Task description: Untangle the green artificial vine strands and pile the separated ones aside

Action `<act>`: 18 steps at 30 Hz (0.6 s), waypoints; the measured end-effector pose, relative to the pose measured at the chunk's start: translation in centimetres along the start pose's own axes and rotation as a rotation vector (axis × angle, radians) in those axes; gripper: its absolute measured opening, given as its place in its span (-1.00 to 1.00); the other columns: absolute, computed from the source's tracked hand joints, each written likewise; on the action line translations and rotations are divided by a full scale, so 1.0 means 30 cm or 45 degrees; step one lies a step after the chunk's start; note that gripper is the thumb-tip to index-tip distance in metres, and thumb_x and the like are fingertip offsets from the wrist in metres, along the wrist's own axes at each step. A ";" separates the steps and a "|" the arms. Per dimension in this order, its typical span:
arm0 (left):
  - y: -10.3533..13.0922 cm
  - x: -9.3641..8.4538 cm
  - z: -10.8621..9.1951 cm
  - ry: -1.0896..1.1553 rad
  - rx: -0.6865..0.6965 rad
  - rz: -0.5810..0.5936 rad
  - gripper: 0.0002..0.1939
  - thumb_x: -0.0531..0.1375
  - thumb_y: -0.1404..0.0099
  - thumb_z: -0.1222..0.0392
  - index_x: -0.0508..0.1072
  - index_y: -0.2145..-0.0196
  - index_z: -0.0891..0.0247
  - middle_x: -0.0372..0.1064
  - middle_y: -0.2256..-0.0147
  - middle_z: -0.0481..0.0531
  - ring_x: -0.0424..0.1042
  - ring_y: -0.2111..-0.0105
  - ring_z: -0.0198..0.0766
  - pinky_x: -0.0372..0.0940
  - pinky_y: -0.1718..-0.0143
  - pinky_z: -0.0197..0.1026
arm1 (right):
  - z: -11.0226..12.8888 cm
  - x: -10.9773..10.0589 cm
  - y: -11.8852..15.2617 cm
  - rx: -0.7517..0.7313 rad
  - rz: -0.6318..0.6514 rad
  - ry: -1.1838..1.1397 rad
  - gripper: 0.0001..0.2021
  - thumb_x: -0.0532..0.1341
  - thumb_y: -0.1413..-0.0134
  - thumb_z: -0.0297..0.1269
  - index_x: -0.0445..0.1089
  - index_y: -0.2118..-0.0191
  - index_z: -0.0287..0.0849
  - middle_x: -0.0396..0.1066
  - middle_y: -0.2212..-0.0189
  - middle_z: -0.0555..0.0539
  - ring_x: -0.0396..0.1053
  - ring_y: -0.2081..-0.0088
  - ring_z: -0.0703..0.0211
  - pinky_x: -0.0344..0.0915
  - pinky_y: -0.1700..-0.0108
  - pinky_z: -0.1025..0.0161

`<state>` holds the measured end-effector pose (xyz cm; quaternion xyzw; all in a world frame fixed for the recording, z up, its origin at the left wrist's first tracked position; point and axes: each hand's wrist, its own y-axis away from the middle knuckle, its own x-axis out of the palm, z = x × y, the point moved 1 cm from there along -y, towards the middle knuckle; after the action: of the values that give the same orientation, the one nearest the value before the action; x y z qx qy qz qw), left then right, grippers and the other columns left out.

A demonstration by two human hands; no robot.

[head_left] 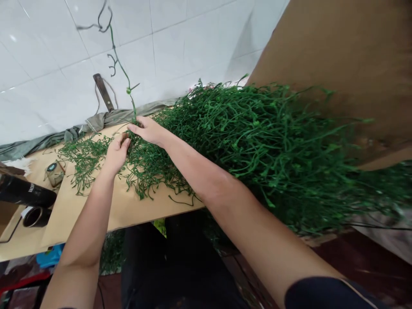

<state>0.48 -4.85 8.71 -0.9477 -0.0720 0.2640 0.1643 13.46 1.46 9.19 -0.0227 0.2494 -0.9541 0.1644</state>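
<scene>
A long green stem (121,65) with curled side shoots rises against the tiled wall, its lower end at my right hand (146,130). The fingers of my right hand are pinched on this stem. Just to the left and lower, my left hand (118,151) has its thumb and fingers closed on something too small to make out, among green sprigs (85,159). Loose sprigs lie around and beneath both hands on the cardboard-coloured board (128,214). A large heap of green stems (238,124) fills the area to the right, partly behind my right forearm.
On the left are a black bottle (27,191), a dark cup (36,216) and a small round-faced object (54,171). A grey-green cloth (77,128) runs along the wall, near a brown handle (103,92). A large brown cardboard sheet (341,56) stands at right.
</scene>
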 end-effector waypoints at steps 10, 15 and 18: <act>0.072 0.017 -0.080 -0.726 0.090 -0.020 -0.73 0.00 -0.28 0.12 0.16 0.57 0.17 0.12 0.58 -0.01 0.18 0.48 -0.16 -0.01 0.35 -0.19 | -0.037 -0.020 -0.027 0.122 -0.283 0.518 -0.73 0.07 -0.18 -0.25 0.17 0.53 -0.17 0.20 0.54 -0.03 0.28 0.27 0.13 0.18 0.03 0.12; 0.080 0.049 -0.096 -0.559 -0.027 -0.009 -0.70 -0.01 -0.29 0.15 0.24 0.58 0.18 0.15 0.63 -0.07 0.15 0.55 -0.24 0.00 0.40 -0.21 | -0.051 0.035 -0.041 0.120 -0.248 0.736 -0.76 0.00 -0.23 -0.23 0.22 0.44 -0.18 0.32 0.42 -0.14 0.33 0.20 0.04 0.17 0.01 0.05; 0.128 0.056 -0.111 -0.432 -0.089 0.008 -0.68 -0.03 -0.30 0.16 0.26 0.60 0.19 0.11 0.67 -0.09 0.11 0.59 -0.28 0.01 0.45 -0.23 | -0.084 -0.008 -0.071 0.152 -0.283 0.724 -0.76 0.01 -0.23 -0.19 0.27 0.39 -0.20 0.37 0.37 -0.17 0.35 0.18 0.04 0.18 0.00 0.06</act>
<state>3.84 -8.98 9.24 -0.8949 -0.1049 0.4180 0.1157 12.73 4.47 8.01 0.2278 0.2249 -0.9472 -0.0162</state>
